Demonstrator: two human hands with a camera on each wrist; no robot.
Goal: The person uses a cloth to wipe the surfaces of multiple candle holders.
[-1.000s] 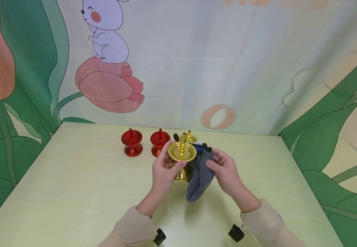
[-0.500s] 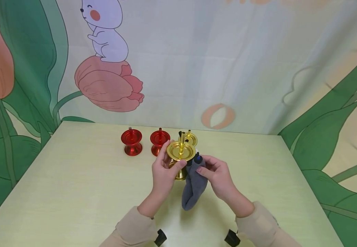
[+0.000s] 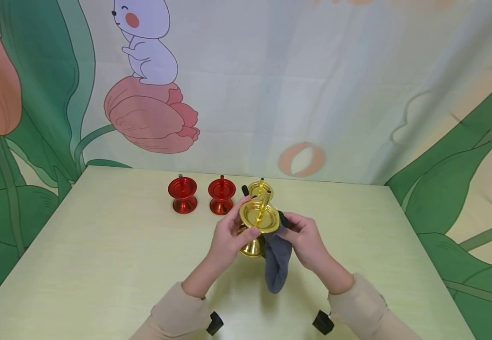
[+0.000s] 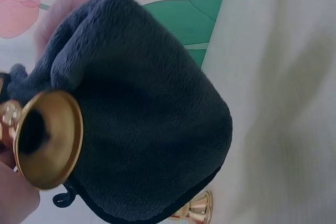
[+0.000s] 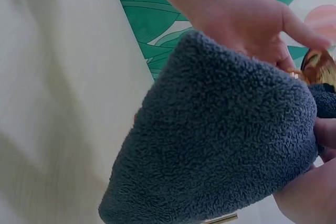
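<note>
My left hand grips a gold candle holder with a round dish and an upright tube, held tilted above the table. Beside it, my right hand pinches a dark grey cloth whose lower part hangs down. The cloth's upper part lies against the holder's right side, partly hidden behind the dish. In the left wrist view the holder's flared base shows in front of the cloth. Fluffy cloth fills the middle of the right wrist view.
Two red candle holders, one at the left and one nearer the middle, stand along the back of the pale table. Behind my hands stands a second gold candle holder. A printed curtain hangs behind the table.
The held gold candle holder has moved slightly right and toward me, and its tube now leans right. The cloth shifted left, then back right, its top now behind the dish.
</note>
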